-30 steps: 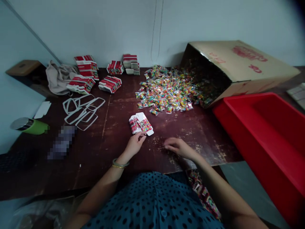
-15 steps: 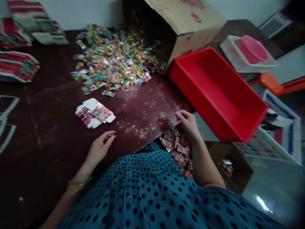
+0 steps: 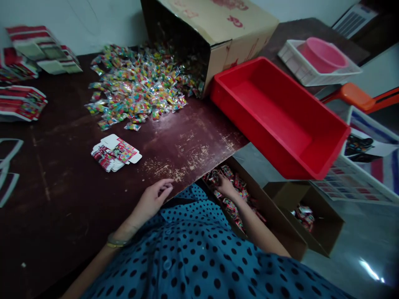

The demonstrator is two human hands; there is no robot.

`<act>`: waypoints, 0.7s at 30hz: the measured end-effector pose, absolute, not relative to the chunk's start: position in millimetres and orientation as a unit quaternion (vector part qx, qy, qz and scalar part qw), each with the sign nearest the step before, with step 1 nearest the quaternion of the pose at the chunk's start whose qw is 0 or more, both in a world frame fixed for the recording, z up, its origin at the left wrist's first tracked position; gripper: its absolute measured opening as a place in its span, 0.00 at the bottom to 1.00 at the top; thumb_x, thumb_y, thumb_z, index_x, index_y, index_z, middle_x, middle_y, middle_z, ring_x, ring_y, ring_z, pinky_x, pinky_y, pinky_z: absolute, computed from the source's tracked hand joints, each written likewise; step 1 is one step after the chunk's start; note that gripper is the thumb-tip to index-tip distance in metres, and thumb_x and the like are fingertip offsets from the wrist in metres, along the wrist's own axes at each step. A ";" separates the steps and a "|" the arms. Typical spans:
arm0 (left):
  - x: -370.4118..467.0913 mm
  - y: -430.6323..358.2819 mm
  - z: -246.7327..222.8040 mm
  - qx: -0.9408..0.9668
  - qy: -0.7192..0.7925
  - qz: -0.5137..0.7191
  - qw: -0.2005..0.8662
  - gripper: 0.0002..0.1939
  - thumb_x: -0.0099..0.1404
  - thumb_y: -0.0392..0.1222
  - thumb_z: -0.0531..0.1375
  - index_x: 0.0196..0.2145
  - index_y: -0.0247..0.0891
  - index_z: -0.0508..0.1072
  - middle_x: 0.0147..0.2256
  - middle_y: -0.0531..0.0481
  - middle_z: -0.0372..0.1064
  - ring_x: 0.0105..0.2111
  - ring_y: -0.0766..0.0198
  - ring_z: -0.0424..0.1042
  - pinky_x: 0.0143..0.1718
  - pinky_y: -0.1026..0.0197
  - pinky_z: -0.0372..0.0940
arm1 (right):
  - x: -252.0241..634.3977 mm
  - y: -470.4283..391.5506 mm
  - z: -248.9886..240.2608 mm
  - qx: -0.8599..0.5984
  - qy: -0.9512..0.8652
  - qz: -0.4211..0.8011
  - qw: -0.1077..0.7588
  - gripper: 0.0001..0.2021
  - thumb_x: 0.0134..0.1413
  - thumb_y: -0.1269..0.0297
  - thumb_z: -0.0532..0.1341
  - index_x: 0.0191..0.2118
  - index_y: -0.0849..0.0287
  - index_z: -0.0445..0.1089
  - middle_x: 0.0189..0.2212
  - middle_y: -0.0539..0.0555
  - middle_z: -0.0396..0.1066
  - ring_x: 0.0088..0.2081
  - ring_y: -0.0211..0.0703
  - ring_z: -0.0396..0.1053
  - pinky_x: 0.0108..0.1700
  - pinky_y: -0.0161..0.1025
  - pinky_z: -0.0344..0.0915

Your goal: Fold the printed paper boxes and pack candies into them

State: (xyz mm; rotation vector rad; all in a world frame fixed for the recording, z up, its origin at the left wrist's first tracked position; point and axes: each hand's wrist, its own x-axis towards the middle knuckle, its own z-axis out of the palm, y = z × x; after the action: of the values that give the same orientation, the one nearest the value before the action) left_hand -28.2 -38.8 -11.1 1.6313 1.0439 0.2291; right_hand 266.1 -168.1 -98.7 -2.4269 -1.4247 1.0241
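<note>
My left hand (image 3: pixel 156 196) hovers at the table's front edge with its fingers loosely curled and apart, holding nothing. Below the edge, my right hand (image 3: pixel 225 186) reaches into a long cardboard box (image 3: pixel 274 224) of small printed packets (image 3: pixel 232 207); its fingertips are among the packets and partly hidden. A small stack of flat printed cartons (image 3: pixel 115 153) lies on the dark table (image 3: pixel 71 199), up and left of my left hand. Farther back spreads a heap of clear-wrapped colourful candies (image 3: pixel 137 85), spilling from a large cardboard box (image 3: pixel 240 50) on its side.
An empty red tub (image 3: pixel 280 120) sits at the right of the table. Folded red-and-white cartons (image 3: pixel 23 104) lie at the left. A smaller open box (image 3: pixel 327 220) stands on the floor. White crates, one with a pink basin (image 3: pixel 324 55), and an orange stool (image 3: pixel 357 96) are at the right.
My right hand has dropped from the table edge down into the box of packets. My left hand has shifted right, toward the table's front edge. The view has moved slightly.
</note>
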 end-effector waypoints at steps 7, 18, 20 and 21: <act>3.4 -72.4 -10.2 0.665 0.305 0.115 0.672 0.34 0.57 0.43 0.63 0.60 0.40 0.60 0.58 0.42 0.62 0.54 0.52 0.64 0.55 0.52 0.61 | 200.5 -146.3 3.7 -0.625 -0.526 0.390 0.425 0.24 0.50 0.61 0.65 0.52 0.55 0.61 0.48 0.54 0.67 0.49 0.44 0.66 0.52 0.41 0.63; -49.3 -67.7 -4.0 0.433 0.399 0.157 0.793 0.25 0.60 0.42 0.58 0.55 0.38 0.64 0.44 0.45 0.71 0.40 0.57 0.70 0.33 0.60 0.67 | 148.6 -63.3 22.0 -0.444 -0.705 0.446 0.326 0.11 0.60 0.59 0.57 0.42 0.57 0.74 0.36 0.54 0.73 0.39 0.41 0.70 0.43 0.37 0.65; -54.5 -68.1 -7.5 0.393 0.404 0.160 0.810 0.22 0.62 0.47 0.56 0.51 0.35 0.68 0.36 0.45 0.73 0.33 0.59 0.70 0.30 0.61 0.64 | 147.2 -57.4 20.2 -0.434 -0.681 0.511 0.295 0.14 0.61 0.56 0.56 0.40 0.59 0.74 0.34 0.53 0.74 0.36 0.40 0.70 0.41 0.36 0.66; -56.1 -68.0 -9.5 0.377 0.407 0.170 0.815 0.22 0.63 0.51 0.54 0.49 0.33 0.70 0.32 0.45 0.73 0.31 0.59 0.70 0.30 0.60 0.64 | 145.3 -55.6 18.3 -0.436 -0.658 0.544 0.286 0.16 0.61 0.55 0.55 0.40 0.61 0.74 0.33 0.53 0.74 0.35 0.39 0.71 0.39 0.36 0.67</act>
State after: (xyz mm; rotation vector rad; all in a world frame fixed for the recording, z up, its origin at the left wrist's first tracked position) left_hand -56.1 -68.0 -9.5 0.8036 0.8685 0.3624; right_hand 145.3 -55.6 18.3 -1.1647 -1.7575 1.4537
